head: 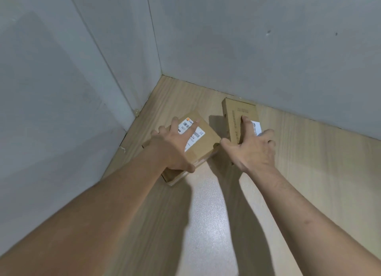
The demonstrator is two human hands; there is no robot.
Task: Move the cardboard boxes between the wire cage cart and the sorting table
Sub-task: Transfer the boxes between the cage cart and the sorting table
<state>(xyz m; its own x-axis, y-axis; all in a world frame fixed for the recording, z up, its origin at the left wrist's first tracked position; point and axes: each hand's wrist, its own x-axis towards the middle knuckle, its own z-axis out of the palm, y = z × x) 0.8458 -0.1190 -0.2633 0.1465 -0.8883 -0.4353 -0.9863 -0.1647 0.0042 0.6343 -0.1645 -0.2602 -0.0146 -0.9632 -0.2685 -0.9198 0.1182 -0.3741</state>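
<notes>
Head view, both of your arms reach in from the bottom edge toward the centre of the frame.

Sorting table (222, 224): pale wood-grain top, filling the lower half, glare patch low centre. Grey wall panels (257, 44) close it in at upper left and upper right, meeting in a corner just above centre.

Wide cardboard box (206, 140): lies flat on the table left of centre, near the left wall panel, turned at an angle to it. White shipping label (194, 131) with barcodes on its top face, partly under your fingers.

Left hand (172, 145): clamped on the wide cardboard box. Fingers are spread across the top, the outer ones bent over the far-left edge, the thumb hooked on the near edge.

Narrow cardboard box (237, 119): right of centre, long axis running toward the back wall panel, far end very close to it; contact cannot be told. Faint print on top, a white sticker (256, 127) by your knuckles.

Right hand (254, 152): clamped on the narrow cardboard box at its near end. Index finger is straight along the top, the thumb against the left side, the other fingers curled down the right side.

The two boxes sit side by side with a shadowed gap between them; your hands are apart, one per box
</notes>
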